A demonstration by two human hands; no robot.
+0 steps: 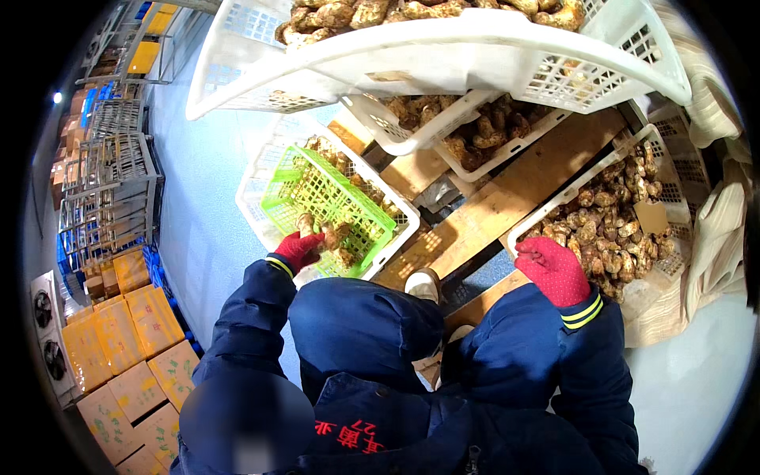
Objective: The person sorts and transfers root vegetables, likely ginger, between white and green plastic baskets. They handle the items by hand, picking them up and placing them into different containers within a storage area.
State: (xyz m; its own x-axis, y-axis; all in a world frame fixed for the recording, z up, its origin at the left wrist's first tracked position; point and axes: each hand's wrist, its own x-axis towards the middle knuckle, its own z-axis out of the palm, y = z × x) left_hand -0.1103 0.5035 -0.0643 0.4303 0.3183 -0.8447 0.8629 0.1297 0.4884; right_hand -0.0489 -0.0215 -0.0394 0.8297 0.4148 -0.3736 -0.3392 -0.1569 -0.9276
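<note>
My left hand (301, 250), in a red glove, is at the near left side of a bright green plastic basket (332, 190). Its fingers are closed around brown-capped mushrooms (333, 234) over the basket. This basket sits inside a white plastic crate (407, 228), where more mushrooms show through and beyond the mesh. My right hand (552, 270), in a red dotted glove, hovers by the near left edge of another white crate (570, 193). Its fingers are curled together, and nothing shows between them. Many mushrooms (605, 231) fill that crate, with a piece of tan card (651, 217) on top.
A large white crate of mushrooms (439, 53) rises in front, above lower crates holding darker mushrooms (487, 133). Wooden pallet boards (475, 208) lie between the crates. Beige cloth (712, 237) hangs at the right. Stacked cardboard boxes (127, 332) and metal racks (113, 172) stand left.
</note>
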